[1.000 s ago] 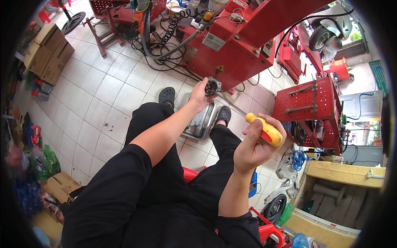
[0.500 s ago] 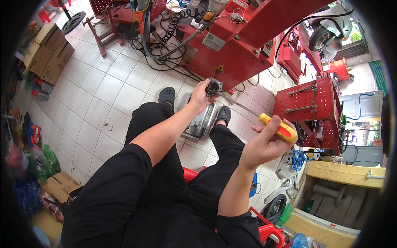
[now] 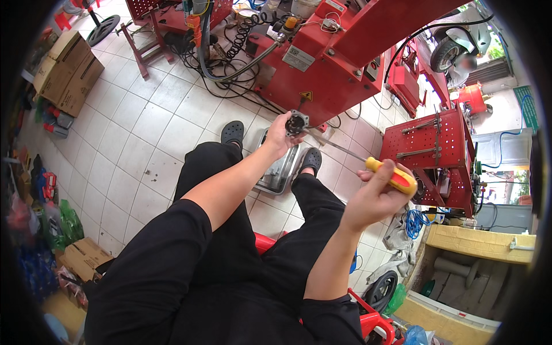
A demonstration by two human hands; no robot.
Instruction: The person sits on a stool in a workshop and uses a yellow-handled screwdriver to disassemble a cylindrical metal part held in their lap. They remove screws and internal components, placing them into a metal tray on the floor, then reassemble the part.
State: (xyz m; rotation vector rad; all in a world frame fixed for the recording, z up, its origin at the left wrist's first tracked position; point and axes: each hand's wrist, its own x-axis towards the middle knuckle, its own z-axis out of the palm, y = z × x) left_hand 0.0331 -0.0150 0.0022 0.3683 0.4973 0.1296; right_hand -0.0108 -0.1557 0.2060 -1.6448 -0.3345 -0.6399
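Closed round the near side of a small metal housing [image 3: 297,123] with a dark round opening, my left hand [image 3: 278,137] holds it above the tray. My right hand [image 3: 376,195] grips the yellow and red handle of a long screwdriver [image 3: 394,176]. Its thin shaft runs up and left to the lower right side of the housing, where the tip looks to touch it; the exact contact is too small to tell. Below, between my feet, a shallow metal tray [image 3: 275,190] stands on the floor with liquid or shiny things in it, partly hidden by my left hand and forearm.
A large red machine [image 3: 322,75] stands just ahead, with black cables [image 3: 230,86] on the tiles. To the right is a red perforated tool stand [image 3: 408,141] with wrenches. Cardboard boxes [image 3: 69,75] stand at left. A yellow-rimmed basin [image 3: 477,236] is at lower right.
My right hand and the screwdriver handle have shifted slightly to the right. My left hand holds the housing almost where it was, with its opening turned a little more toward me.
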